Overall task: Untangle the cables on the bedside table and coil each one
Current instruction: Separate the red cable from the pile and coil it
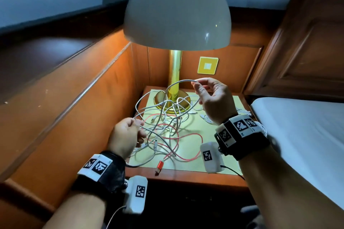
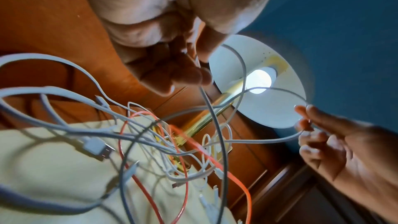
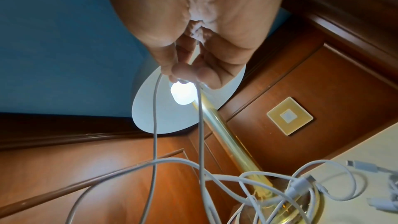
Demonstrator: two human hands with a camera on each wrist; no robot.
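Note:
A tangle of white cables [image 1: 167, 122] and one red cable [image 1: 186, 136] lies on the bedside table [image 1: 195, 178], looped around the lamp's base. My left hand [image 1: 128, 132] pinches a white cable [image 2: 212, 108] at the tangle's left edge, a little above the table. My right hand [image 1: 210, 95] is raised near the lamp stem and pinches a bend of a white cable [image 1: 178, 82] between thumb and fingertips [image 3: 183, 72]. That strand arcs down into the pile. The red cable's plug [image 1: 160, 166] rests near the front edge.
A brass lamp [image 1: 175, 72] with a white dome shade [image 1: 176, 11] stands at the table's back and hangs over the hands. Wooden panels wall in the left and rear. A bed with a white sheet [image 1: 301, 135] borders the right. More white cables [image 1: 243, 112] lie at the right edge.

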